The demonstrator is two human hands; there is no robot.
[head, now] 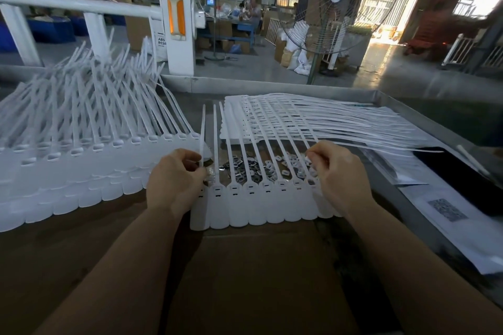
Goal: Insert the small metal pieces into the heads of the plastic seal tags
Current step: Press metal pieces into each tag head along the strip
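A joined strip of white plastic seal tags (261, 207) lies flat in front of me, heads up, tails pointing away. Behind its heads lies a pile of small metal pieces (261, 168), under the tails. My left hand (174, 179) rests on the strip's left end, its fingers pinched at the leftmost tag's head around something small. My right hand (334, 171) hovers over the strip's right end, with thumb and forefinger pinched on a small pale piece. Whether it is a metal piece is unclear.
A long bank of white tags (81, 160) fans out at the left. Another stack of tag strips (313, 119) lies behind. Printed sheets (446, 212) and a dark flat object (462, 174) sit at the right. Brown cardboard (258, 275) covers the near table. A fan (334, 3) stands beyond.
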